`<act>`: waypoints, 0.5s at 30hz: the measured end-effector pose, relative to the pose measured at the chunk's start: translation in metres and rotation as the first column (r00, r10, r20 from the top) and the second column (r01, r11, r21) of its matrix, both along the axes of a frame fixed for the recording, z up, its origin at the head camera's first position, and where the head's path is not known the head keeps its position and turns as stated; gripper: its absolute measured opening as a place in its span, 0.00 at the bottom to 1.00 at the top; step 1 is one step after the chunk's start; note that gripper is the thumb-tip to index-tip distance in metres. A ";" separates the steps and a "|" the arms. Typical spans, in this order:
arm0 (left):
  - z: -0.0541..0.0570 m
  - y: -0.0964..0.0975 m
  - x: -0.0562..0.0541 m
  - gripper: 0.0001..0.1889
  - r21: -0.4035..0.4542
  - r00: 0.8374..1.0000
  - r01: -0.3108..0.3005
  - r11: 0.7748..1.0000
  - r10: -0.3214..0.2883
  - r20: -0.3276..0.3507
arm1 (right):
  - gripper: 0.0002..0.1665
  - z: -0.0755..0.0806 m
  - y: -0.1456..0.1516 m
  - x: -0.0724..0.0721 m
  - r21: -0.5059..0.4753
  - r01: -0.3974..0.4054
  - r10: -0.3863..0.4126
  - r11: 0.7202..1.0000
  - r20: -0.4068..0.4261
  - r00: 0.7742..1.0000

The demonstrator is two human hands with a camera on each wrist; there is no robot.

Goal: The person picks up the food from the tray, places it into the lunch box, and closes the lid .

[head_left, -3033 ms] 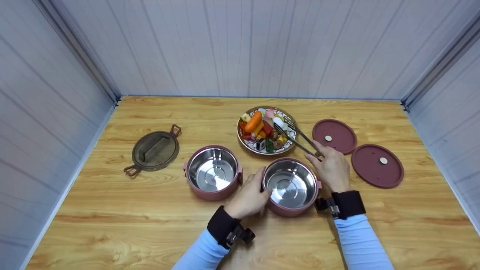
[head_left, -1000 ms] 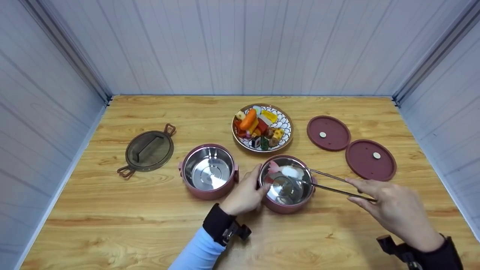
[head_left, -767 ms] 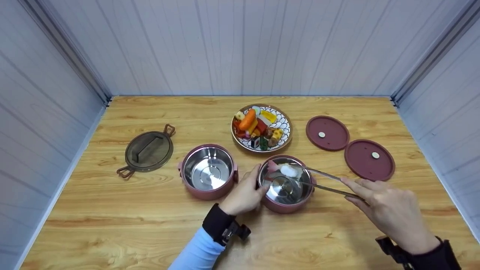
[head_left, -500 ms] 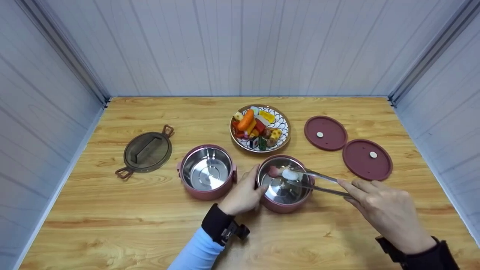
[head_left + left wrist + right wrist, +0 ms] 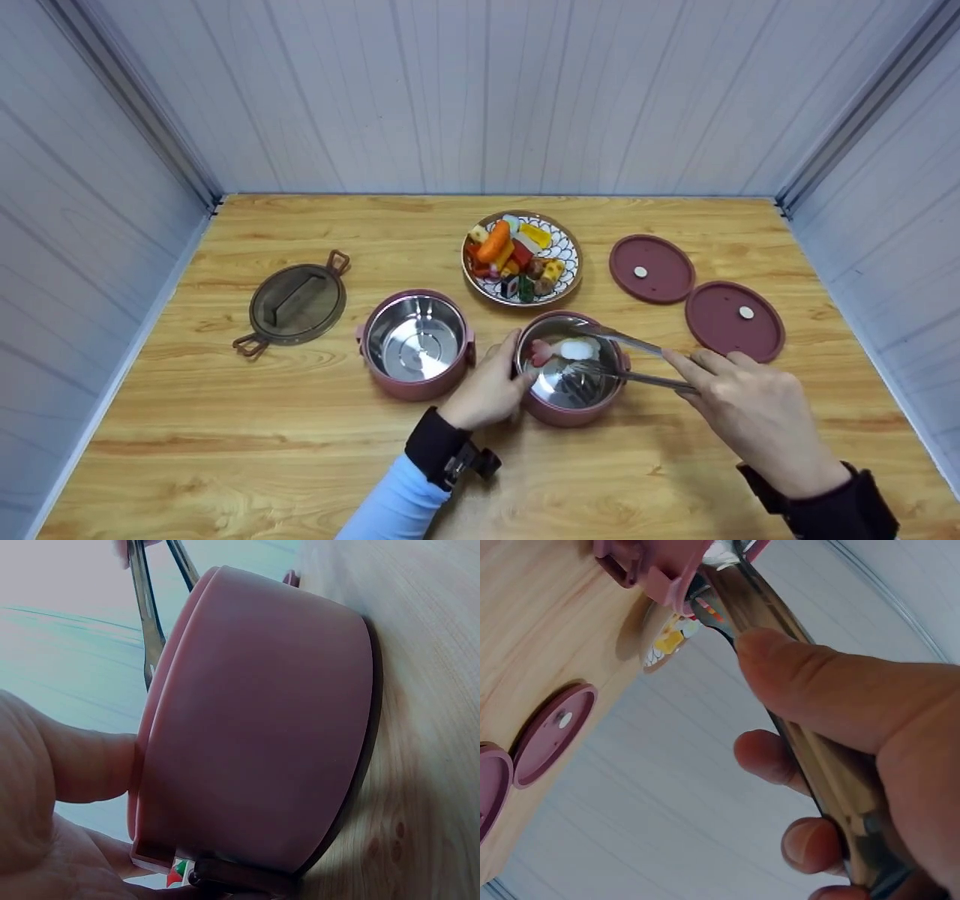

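Note:
My left hand (image 5: 487, 394) grips the left side of the right-hand pink pot (image 5: 568, 416), thumb at the rim; the left wrist view shows the pot wall (image 5: 255, 712) close up. My right hand (image 5: 754, 412) holds metal tongs (image 5: 630, 342), whose two arms stand spread inside that pot. Between their ends lies a white food piece with a pink tail (image 5: 577, 349), shrimp-like, in the steel interior. In the right wrist view, thumb and fingers wrap the tongs' handle (image 5: 810, 757).
A second pink pot (image 5: 417, 386) stands to the left, bare steel inside. Behind the pots is a patterned plate (image 5: 568, 251) of toy-like food. Two maroon lids (image 5: 652, 268) lie at right. A dark lid with two loop handles (image 5: 298, 304) lies far left. Pale panels enclose the table.
The tongs carried the shrimp-like piece from the plate into the right pot. Their arms have since spread apart around it, and the right hand has shifted slightly left. The left hand stays on the pot.

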State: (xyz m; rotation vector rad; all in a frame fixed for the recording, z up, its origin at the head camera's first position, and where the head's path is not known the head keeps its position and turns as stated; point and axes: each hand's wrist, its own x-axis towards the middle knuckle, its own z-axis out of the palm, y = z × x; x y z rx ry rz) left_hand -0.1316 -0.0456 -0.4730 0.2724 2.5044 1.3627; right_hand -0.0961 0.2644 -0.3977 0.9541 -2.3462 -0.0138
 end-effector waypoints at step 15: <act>-0.001 0.000 0.001 0.38 -0.015 1.000 -0.011 1.000 0.011 -0.006 | 0.35 0.021 0.017 0.002 -0.037 0.078 -0.076 0.996 0.069 0.995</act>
